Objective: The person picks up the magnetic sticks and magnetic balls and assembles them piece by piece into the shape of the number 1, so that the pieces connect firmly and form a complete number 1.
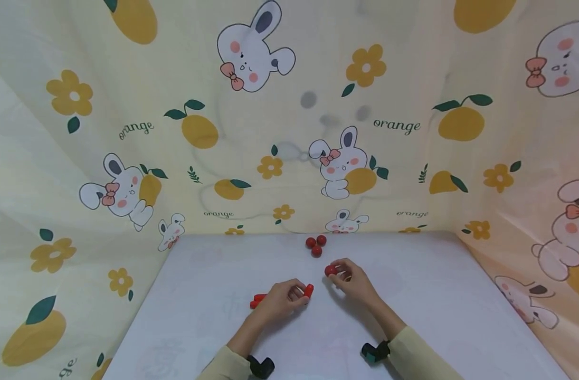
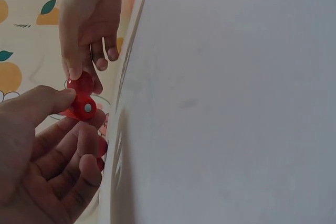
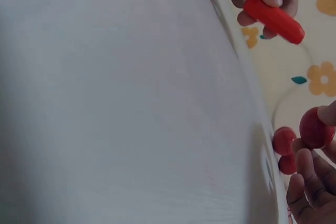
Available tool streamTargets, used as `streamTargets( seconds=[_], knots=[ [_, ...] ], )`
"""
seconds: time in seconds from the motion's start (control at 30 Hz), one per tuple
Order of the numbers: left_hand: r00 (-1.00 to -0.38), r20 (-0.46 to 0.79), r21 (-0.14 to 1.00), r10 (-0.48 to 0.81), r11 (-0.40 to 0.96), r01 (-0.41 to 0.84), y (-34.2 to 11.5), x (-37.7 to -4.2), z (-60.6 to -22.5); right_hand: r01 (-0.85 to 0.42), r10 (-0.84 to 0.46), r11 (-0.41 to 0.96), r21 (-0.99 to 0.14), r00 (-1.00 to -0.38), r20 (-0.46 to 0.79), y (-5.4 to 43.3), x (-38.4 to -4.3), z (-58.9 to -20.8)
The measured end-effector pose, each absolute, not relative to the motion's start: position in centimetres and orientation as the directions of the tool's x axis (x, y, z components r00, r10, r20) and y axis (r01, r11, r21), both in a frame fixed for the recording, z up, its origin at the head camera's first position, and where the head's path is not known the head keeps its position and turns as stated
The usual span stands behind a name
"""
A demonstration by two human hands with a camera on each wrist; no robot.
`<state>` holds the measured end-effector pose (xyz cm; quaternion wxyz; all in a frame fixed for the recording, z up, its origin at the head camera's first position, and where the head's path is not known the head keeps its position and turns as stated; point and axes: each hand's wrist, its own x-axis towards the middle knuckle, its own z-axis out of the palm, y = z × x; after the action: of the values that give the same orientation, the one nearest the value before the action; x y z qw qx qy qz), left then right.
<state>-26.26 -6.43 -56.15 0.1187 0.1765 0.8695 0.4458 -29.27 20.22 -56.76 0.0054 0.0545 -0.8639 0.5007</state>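
Note:
My left hand (image 1: 282, 299) pinches a short red stick (image 3: 274, 19) between thumb and fingers, held up above the white table. The stick tapers at one end, and a pale dot marks the other end in the left wrist view. Behind the hand lie several similar red sticks (image 1: 257, 301), partly hidden by it. To the right, my right hand (image 1: 354, 283) holds a small, smooth, dark red ball (image 3: 316, 128) between its thumb and fingertips. The two hands are apart in the head view, with the held stick and ball facing each other.
Three more red balls (image 1: 316, 252) sit grouped near the back of the white table (image 1: 213, 264). A patterned curtain (image 1: 289, 158) with rabbits and oranges rises behind and at both sides. Each wrist carries a small black camera (image 1: 262, 367).

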Motion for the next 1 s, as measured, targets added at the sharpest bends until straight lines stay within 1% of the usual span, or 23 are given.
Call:
streamTargets(
  seconds=[0.2,0.47,0.7,1.0],
  knots=[
    [-0.906,-0.060,0.832,0.419,0.523,0.187,-5.8,-25.8,-56.4,-0.139,-0.136,0.453,-0.881,-0.987,0.085,20.1,-28.4,-57.1],
    [-0.901,-0.064,0.836,0.428,0.516,0.186,-5.0,-25.8,-56.7,-0.092,-0.136,0.406,-0.909,-0.990,0.040,19.9,-27.9,-57.1],
    [-0.900,-0.065,0.826,0.430,0.529,0.194,-4.3,-25.8,-56.7,-0.100,-0.179,0.359,-0.928,-0.983,0.036,19.9,-27.8,-57.3],
    [-0.898,-0.082,0.841,0.432,0.514,0.170,-3.4,-25.5,-56.2,-0.088,-0.194,0.324,-0.942,-0.981,0.025,19.4,-27.5,-57.2]
  ],
)
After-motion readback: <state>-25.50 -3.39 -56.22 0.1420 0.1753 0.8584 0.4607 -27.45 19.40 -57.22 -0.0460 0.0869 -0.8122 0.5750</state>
